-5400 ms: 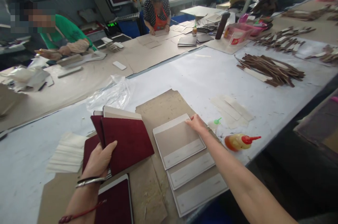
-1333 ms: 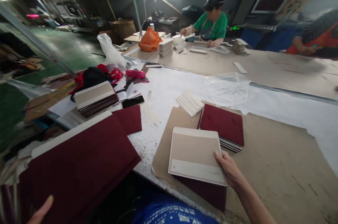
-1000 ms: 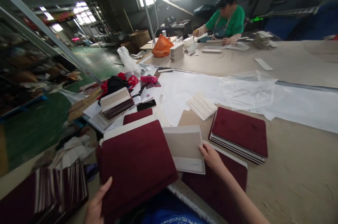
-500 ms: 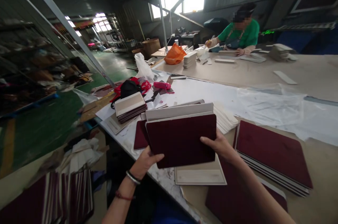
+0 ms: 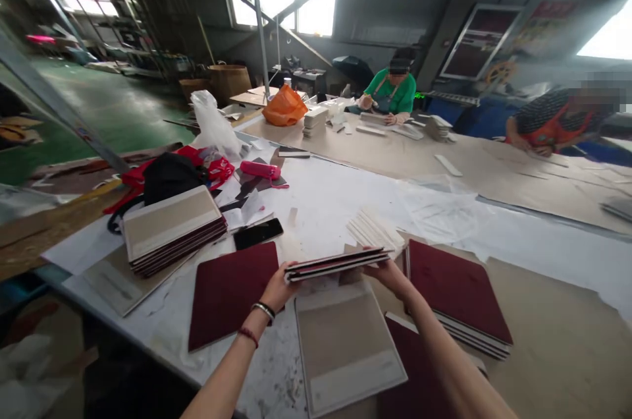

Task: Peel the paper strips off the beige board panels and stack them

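Note:
A thin stack of maroon-covered boards point(image 5: 336, 266) is held nearly edge-on between my two hands, above the table. My left hand point(image 5: 279, 286) is closed on its left end and my right hand point(image 5: 388, 274) on its right end; the right fingers are partly hidden behind it. Below lies a beige-faced board point(image 5: 345, 340) with a pale border. To its left rests a single maroon board point(image 5: 232, 294), flat on the table. At right, a pile of larger maroon boards point(image 5: 457, 287) sits beside my right forearm, which partly covers another maroon board point(image 5: 415, 373).
At left stands a pile of beige-topped boards point(image 5: 172, 228). A black phone point(image 5: 258, 233), pink pouch point(image 5: 260, 170), black bag point(image 5: 172, 176) and white strips point(image 5: 372, 232) lie about. Two people point(image 5: 395, 89) work at the far table point(image 5: 355, 150), which holds an orange bag point(image 5: 285, 106).
The held boards have tipped from showing their maroon face to nearly edge-on. My view has swung right, bringing a second person into sight; the phone now shows.

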{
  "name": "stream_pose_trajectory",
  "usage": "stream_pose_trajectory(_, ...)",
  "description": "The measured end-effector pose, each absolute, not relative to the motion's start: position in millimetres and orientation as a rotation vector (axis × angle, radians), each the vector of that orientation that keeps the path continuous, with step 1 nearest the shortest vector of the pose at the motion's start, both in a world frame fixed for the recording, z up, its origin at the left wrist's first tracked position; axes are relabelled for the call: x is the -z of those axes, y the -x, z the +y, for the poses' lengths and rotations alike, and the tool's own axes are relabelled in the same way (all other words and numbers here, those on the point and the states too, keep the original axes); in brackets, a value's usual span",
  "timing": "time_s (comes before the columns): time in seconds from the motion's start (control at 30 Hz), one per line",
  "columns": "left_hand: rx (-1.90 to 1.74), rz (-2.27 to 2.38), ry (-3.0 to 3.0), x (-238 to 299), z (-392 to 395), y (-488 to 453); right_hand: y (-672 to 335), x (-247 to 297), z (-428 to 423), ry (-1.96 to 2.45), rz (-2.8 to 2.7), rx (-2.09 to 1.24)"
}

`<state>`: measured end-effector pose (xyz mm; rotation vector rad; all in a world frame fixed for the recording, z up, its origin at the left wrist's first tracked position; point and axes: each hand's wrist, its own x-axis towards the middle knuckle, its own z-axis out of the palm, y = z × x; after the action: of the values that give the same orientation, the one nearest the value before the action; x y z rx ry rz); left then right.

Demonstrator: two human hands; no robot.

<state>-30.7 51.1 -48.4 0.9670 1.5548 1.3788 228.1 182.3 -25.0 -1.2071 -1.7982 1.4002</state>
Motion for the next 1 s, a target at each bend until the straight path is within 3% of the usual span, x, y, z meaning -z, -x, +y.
stream_pose_trajectory(0.4,-1.299,1.587,-1.069,41,79,41,-208,34,199,1.199,-1.67,-1.402)
stream_pose_trajectory(0.6,-1.228,1.663,-1.1,-16,77,30,-231,-26,189,1.123,-1.647,-1.237)
stream_pose_trajectory(0.77,-1.082,1.381,-0.845,-52,58,-36,-301,-71,124,1.3,-1.315,-1.416)
stream_pose_trajectory(0.9,-0.873,1.219,-0.808,-29,28,-99,-362,-49,55,1.5,-0.934,-1.56)
stream_pose_trajectory(1.0,-0.742,1.279,-1.179,6,-3,-124,-405,-26,11,1.681,-0.627,-1.554)
